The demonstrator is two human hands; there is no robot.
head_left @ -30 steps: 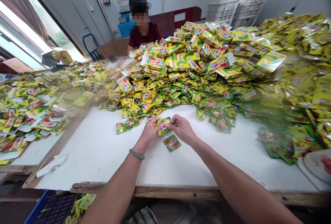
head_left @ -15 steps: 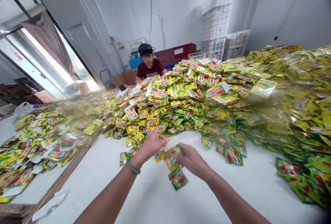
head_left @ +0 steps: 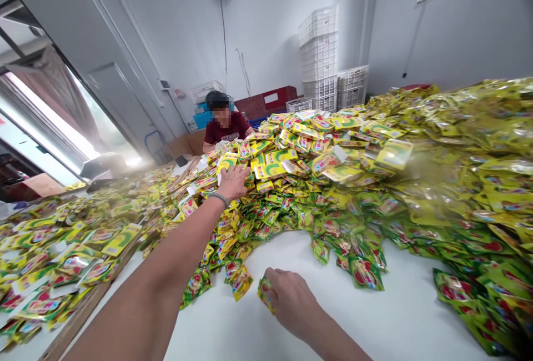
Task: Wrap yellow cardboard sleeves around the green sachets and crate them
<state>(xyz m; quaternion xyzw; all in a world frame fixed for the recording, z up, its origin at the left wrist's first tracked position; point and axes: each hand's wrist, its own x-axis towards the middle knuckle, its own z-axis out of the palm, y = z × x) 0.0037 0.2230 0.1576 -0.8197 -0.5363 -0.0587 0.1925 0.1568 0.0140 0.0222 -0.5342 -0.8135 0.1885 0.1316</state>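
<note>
Many yellow boxes [head_left: 75,261] are spread beyond a wooden strip [head_left: 85,312] at the left. The left hand [head_left: 233,182] is stretched over the pile of boxes [head_left: 275,155]; its fingers are spread wide, and whether a box is touched cannot be told. Nearer, 1 yellow packet [head_left: 241,283] is laid on the white table [head_left: 227,325]. To its right, 1 green-and-yellow packet [head_left: 264,294] is gripped by the closed fingers of the right hand [head_left: 290,297]. At the far right, green packets [head_left: 470,294] are heaped.

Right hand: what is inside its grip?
Part of a green-and-yellow packet shows at the edge of the right hand. The hand covers the rest, so whether more packets are inside cannot be told.
</note>
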